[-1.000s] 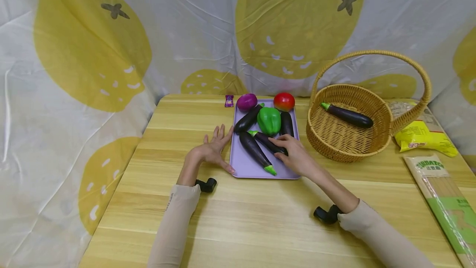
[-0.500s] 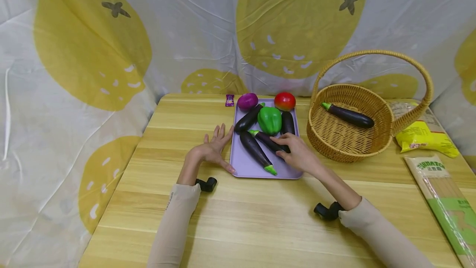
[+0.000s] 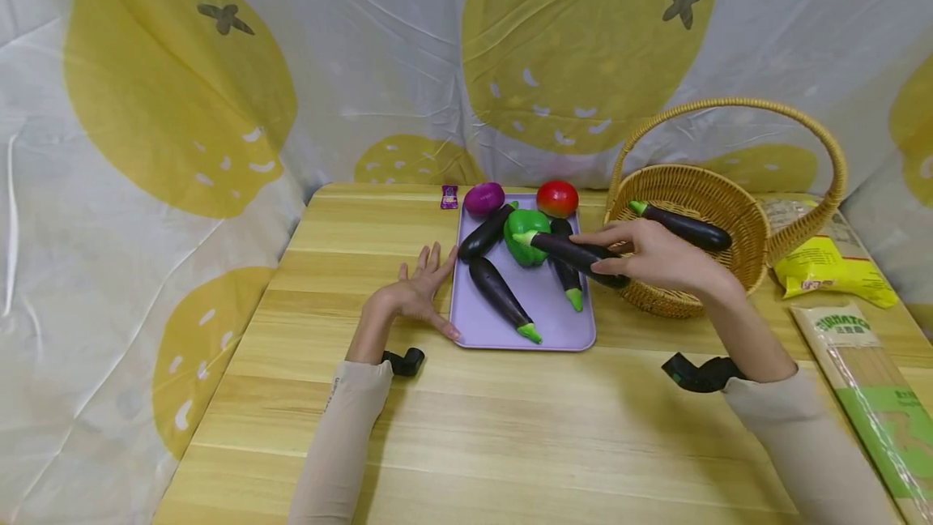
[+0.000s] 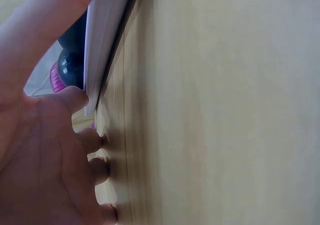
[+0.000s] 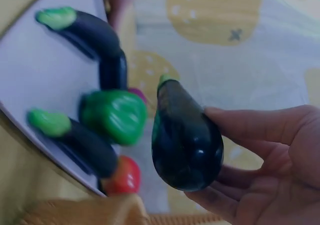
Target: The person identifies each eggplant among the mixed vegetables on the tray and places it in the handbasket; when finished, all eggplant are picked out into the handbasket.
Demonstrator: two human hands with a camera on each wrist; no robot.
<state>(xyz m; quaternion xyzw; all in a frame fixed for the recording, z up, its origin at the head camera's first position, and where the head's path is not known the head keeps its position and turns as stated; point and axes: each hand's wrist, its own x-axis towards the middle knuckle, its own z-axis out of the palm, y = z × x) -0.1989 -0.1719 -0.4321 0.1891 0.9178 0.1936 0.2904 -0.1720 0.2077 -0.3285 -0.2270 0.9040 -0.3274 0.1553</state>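
Observation:
Between the thumb and fingers of my right hand (image 3: 663,258) is an eggplant (image 5: 187,140), lifted above the right side of the lilac tray (image 3: 547,330). Its green stem end points left, in front of the green bell pepper (image 3: 526,237). My left hand (image 3: 415,294) has its fingers spread on the table, with thumb and index finger touching the tray's left edge, as the left wrist view (image 4: 45,150) also shows. Several things lie on the tray: an eggplant (image 3: 503,298) in front, another eggplant (image 3: 487,233) behind it, an eggplant (image 3: 567,274) at the right, a purple onion-like vegetable (image 3: 484,199) and a red tomato (image 3: 557,198).
A wicker basket (image 3: 619,266) with a tall handle stands right of the tray, one eggplant (image 3: 685,227) inside. Farther right lie a yellow bag (image 3: 824,266) and a noodle packet (image 3: 867,395). A small purple wrapped sweet (image 3: 449,198) sits at the table's back edge.
My right hand has picked up the eggplant from the tray and moved it up and right toward the basket. The eggplant at the tray's right now shows its green stem. The left hand has stayed put.

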